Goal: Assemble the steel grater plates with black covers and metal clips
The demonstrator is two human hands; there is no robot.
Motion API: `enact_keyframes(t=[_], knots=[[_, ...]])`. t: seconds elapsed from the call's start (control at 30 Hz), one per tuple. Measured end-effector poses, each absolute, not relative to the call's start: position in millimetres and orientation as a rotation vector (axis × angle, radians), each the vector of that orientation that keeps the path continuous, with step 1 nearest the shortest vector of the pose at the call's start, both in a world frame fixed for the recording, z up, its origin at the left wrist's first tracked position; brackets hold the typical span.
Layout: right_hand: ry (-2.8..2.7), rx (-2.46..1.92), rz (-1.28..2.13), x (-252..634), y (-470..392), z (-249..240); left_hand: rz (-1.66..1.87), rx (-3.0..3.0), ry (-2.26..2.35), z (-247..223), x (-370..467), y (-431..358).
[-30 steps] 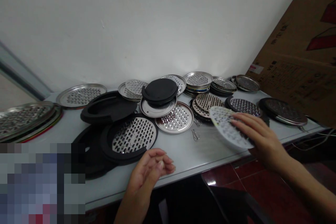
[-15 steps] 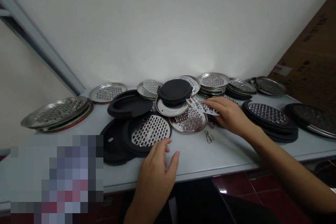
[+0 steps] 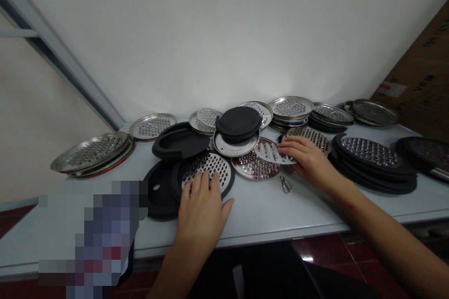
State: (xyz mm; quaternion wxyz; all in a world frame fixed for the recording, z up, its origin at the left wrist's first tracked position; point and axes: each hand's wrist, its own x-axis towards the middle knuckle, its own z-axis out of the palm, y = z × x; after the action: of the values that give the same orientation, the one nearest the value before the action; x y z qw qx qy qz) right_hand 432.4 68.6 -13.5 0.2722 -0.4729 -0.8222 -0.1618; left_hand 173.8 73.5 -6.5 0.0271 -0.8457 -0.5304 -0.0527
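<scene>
My left hand [image 3: 201, 210] is open, fingers spread, its tips over a perforated metal grater disc [image 3: 219, 168] set in a black ring [image 3: 229, 187]. I cannot tell how firmly they touch it. With my right hand [image 3: 310, 161] I grip the edge of a loose grater plate [image 3: 268, 152], tilted above a shiny round grater [image 3: 257, 172] on the table. Part of the plate is hidden under my fingers. A small metal clip-like piece [image 3: 286, 185] lies between my hands. Left of the ringed disc are a black round base [image 3: 157, 203] and a black cover-like ring [image 3: 168, 142].
Stacked round graters with metal rims stand at the left [image 3: 91, 152] and along the wall [image 3: 292, 107]. Black-rimmed graters [image 3: 372, 154] are piled at the right. A black disc [image 3: 238, 120] tops a central stack. A cardboard box [image 3: 421, 70] stands beyond the white table [image 3: 259, 229].
My left hand has moved forward onto the ringed grater disc. The right hand keeps the grater plate, which now lies flatter. The view has shifted slightly.
</scene>
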Motion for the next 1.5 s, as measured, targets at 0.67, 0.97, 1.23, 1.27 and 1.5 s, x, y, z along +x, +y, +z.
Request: enact_keyframes(t=[0.67,0.97,1.23,1.27,1.5], knots=[[-1.927,-1.301,-0.546,450,69,-9,-0.428,-2.701,-1.035,0,242,109],[-1.999,-1.281,-0.533,448,68,-8,-0.433,-2.952,-0.734,-3,231,99],[-2.07,-1.417,-0.575,450,71,-13,-0.492,-3.028,-0.449,-7,233,76],[-2.084,-1.43,-0.568,450,71,-14,-0.507,-3.012,-0.441,-9,233,71],[-2.147,-1.507,-0.564,446,72,-16,-0.596,-2.896,-0.469,-19,221,42]])
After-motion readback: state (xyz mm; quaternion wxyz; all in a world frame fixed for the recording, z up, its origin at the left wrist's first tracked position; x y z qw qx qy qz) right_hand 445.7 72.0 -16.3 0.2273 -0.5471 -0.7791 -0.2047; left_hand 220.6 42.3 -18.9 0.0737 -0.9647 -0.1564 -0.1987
